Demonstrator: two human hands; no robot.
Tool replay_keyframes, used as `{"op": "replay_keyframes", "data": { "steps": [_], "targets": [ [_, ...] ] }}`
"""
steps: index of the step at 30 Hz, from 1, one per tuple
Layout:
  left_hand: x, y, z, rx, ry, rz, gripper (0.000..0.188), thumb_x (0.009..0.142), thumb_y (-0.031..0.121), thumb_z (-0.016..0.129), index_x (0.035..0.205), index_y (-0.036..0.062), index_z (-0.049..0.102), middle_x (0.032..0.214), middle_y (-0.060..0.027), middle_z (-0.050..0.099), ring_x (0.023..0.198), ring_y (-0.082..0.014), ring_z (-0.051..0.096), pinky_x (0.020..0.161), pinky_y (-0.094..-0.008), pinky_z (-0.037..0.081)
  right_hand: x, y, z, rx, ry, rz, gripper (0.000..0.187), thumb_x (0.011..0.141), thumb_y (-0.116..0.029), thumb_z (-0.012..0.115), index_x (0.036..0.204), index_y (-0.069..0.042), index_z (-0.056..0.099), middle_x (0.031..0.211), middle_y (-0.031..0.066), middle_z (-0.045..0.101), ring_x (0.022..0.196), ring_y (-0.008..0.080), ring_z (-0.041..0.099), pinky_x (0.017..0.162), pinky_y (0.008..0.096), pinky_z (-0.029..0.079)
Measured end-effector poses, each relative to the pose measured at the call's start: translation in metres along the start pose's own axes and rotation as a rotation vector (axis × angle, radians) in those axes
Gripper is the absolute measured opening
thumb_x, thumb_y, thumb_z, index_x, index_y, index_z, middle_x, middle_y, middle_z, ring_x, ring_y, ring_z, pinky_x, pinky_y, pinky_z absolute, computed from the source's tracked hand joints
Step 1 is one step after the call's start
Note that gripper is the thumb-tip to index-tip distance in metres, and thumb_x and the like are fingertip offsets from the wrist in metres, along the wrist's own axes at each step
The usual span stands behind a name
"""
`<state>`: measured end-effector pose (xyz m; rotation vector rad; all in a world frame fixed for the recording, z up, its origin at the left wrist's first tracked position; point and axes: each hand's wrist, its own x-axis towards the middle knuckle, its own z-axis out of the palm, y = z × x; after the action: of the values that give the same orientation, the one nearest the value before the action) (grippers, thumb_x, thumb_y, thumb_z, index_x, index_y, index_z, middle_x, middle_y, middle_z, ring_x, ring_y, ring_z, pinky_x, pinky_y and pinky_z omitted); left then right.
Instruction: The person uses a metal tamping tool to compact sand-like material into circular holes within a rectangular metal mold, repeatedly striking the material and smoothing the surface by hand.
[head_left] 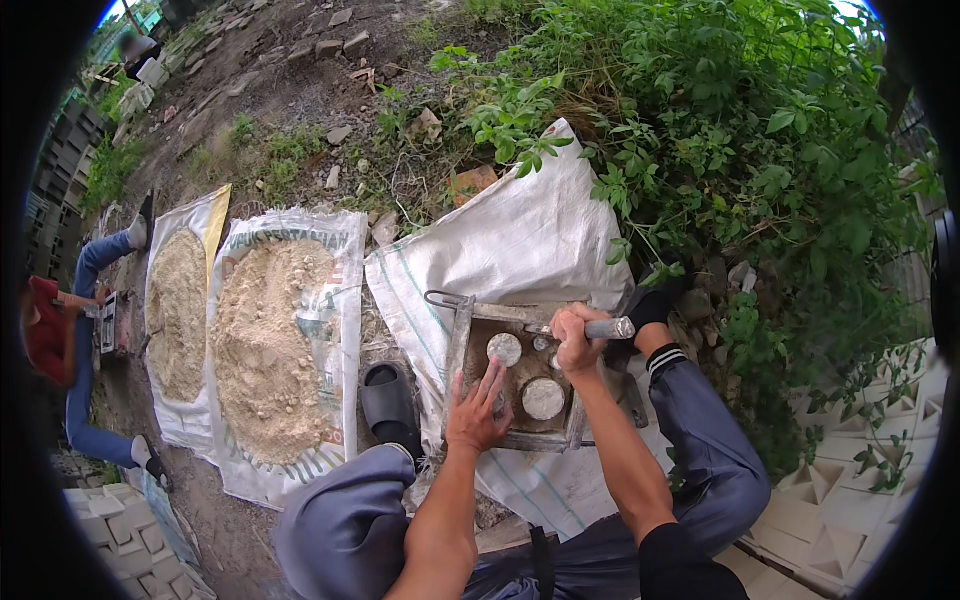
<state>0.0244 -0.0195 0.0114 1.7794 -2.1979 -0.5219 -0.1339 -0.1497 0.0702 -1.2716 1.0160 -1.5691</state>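
A: Steel mold frame [458, 370], head view. We've got it sitting on the white woven sack [520, 240], just past our knees, roughly picture centre. Square box, dirt-caked, wire handle loop at its 11 o'clock corner.

B: Hands?

A: Our left hand [477, 410] lies flat, fingers spread apart, pressing inside the frame at its 7 o'clock side. Our right hand [575, 338] is clamped in a fist on a metal rod tool [608, 327] that pokes out toward 3 o'clock, over the frame's top edge.

B: What's inside?

A: Two round grey discs [543, 398], one at the box's 5 o'clock, a smaller one near 11. Packed mix around them.

B: Handling call?

A: We'd judge the frame heavy and rigid, gritty rather than slick; take it by the wire loop or the side walls. The fill looks crumbly, so likely fragile if jolted.

B: Surroundings?

A: Black sandal [390, 405] at 9 o'clock of the frame, sandy heaps on sacks [265, 350] further left, another person in jeans [85, 350] at far 9 o'clock, pale cast blocks [840, 510] at 4 o'clock, green bushes [740, 130] at 1 o'clock.
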Motion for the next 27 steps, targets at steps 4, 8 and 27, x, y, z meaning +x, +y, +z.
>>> {"op": "replay_keyframes", "data": {
  "steps": [4, 8, 27],
  "targets": [
    [0.006, 0.008, 0.000, 0.033, -0.072, -0.009, 0.074, 0.079, 0.034, 0.058, 0.145, 0.0148, 0.030, 0.153, 0.0015, 0.024, 0.110, -0.0129, 0.056, 0.114, -0.0457, 0.017, -0.001, 0.000, 0.005, 0.057, 0.095, -0.157, 0.030, 0.078, -0.007, 0.047, 0.051, -0.006, 0.032, 0.045, 0.0009, 0.034, 0.038, 0.0104, 0.031, 0.038, 0.0282, 0.031],
    [0.000, 0.007, 0.004, -0.003, -0.021, 0.002, 0.073, 0.080, 0.034, 0.057, 0.145, 0.0143, 0.031, 0.153, 0.0018, 0.024, 0.106, -0.0136, 0.058, 0.114, -0.0458, 0.017, 0.001, 0.013, 0.021, 0.009, 0.092, -0.009, 0.031, 0.078, -0.006, 0.046, 0.050, -0.006, 0.031, 0.045, 0.0007, 0.034, 0.038, 0.0098, 0.030, 0.039, 0.0280, 0.031],
    [-0.001, 0.000, 0.006, -0.010, -0.017, 0.021, 0.074, 0.081, 0.036, 0.057, 0.145, 0.0131, 0.029, 0.152, -0.0009, 0.025, 0.104, -0.0161, 0.059, 0.115, -0.0452, 0.015, 0.009, 0.019, 0.068, -0.263, -0.203, -0.145, 0.026, 0.076, -0.007, 0.054, 0.055, 0.001, 0.040, 0.050, 0.0101, 0.038, 0.041, 0.0239, 0.038, 0.042, 0.0348, 0.029]
  ]
}}
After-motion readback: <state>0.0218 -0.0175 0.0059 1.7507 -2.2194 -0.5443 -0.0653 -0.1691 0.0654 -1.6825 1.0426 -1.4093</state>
